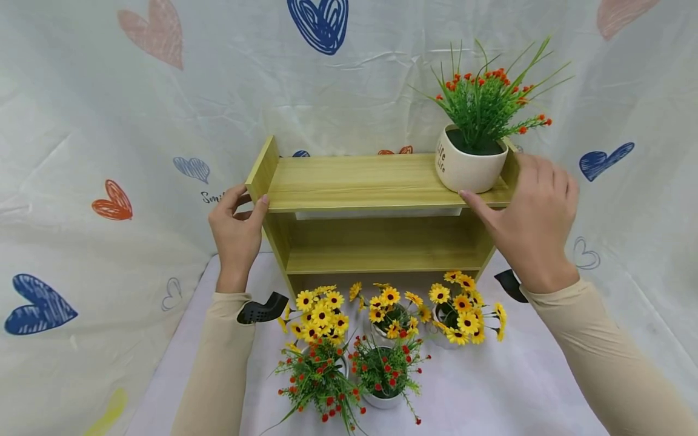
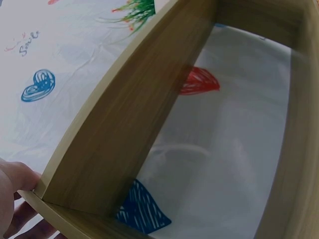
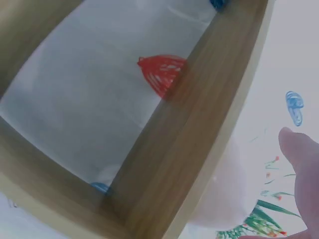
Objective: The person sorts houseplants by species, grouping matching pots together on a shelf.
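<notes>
A two-tier wooden shelf (image 1: 349,181) stands upright at the back of the table. On the right end of its top board sits a white pot (image 1: 469,169) of grass with small orange-red flowers. My left hand (image 1: 237,233) grips the shelf's left front corner, its thumb on the front edge and its fingers around the side panel. At the right end, my right hand (image 1: 537,224) is spread beside the pot and the side panel. Its thumb (image 3: 301,154) is extended, apart from the shelf in the right wrist view. Whether its fingers touch the panel cannot be told.
In front of the shelf stand three pots of yellow flowers (image 1: 322,315) in a row. Nearer are two pots with red flowers (image 1: 384,369). A white cloth (image 1: 491,387) covers the table, and a heart-printed curtain (image 1: 354,103) hangs behind.
</notes>
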### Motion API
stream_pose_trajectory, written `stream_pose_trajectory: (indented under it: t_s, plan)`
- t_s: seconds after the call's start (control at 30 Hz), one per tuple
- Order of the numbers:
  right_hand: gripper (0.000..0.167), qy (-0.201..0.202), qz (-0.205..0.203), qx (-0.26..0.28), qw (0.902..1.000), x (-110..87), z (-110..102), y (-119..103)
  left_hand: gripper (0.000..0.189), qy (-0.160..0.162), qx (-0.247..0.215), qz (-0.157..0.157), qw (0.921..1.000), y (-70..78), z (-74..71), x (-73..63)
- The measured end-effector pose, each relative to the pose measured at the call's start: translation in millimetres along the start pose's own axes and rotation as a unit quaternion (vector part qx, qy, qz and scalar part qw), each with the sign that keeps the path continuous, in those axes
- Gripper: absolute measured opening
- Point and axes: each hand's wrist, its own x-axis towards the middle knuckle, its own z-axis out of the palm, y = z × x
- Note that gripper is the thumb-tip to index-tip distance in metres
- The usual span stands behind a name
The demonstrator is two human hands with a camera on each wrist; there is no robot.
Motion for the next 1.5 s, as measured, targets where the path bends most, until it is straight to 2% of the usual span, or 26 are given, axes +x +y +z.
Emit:
stream_pose_trajectory:
  t_s: [0.1,0.3,0.37,0.5,0.77,0.83,0.97,1.03,1.2,1.5]
  plan:
    - [0.090,0.013,-0.012,0.013,0.9998,-19.0,-6.0,4.4,0.033,0.000,0.003,0.000,1.0000,1.2,-0.2,0.1]
    - [0.113,0.041,-0.030,0.022,0.9985,-59.9,-12.2,19.4,0.033,-0.002,0.003,-0.002,1.0000,1.8,-0.4,0.1]
    - [0.114,0.037,-0.027,0.018,0.9988,-73.3,-14.2,24.8,0.033,-0.002,0.002,-0.002,1.0000,1.2,-0.6,0.1]
    - [0.113,0.008,-0.013,-0.003,0.9999,-100.2,-16.7,37.1,0.032,0.000,0.000,-0.001,1.0000,0.0,-0.9,0.1]
    - [0.124,-0.049,0.042,-0.031,0.9974,-152.4,-16.8,63.6,0.031,0.003,-0.011,-0.002,0.9999,-1.2,-1.6,-0.2]
    - [0.118,-0.060,0.050,-0.031,0.9964,-164.1,-16.3,69.0,0.031,0.007,-0.015,-0.002,0.9999,-1.3,-2.1,0.0]
    - [0.093,-0.085,0.069,-0.037,0.9933,-186.5,-14.2,77.0,0.030,0.011,-0.014,-0.003,0.9998,-1.3,-2.6,0.4]
    - [0.089,-0.108,0.085,-0.047,0.9894,-196.3,-12.7,78.8,0.030,0.012,-0.014,-0.003,0.9998,-1.3,-2.5,0.6]
    - [0.093,-0.149,0.105,-0.066,0.9809,-218.8,-5.9,86.2,0.030,0.011,-0.012,-0.001,0.9999,-0.8,-1.2,1.0]
    - [0.101,-0.224,0.114,-0.098,0.9630,-249.5,19.6,97.9,0.030,0.006,-0.006,-0.002,1.0000,-0.2,0.7,0.4]
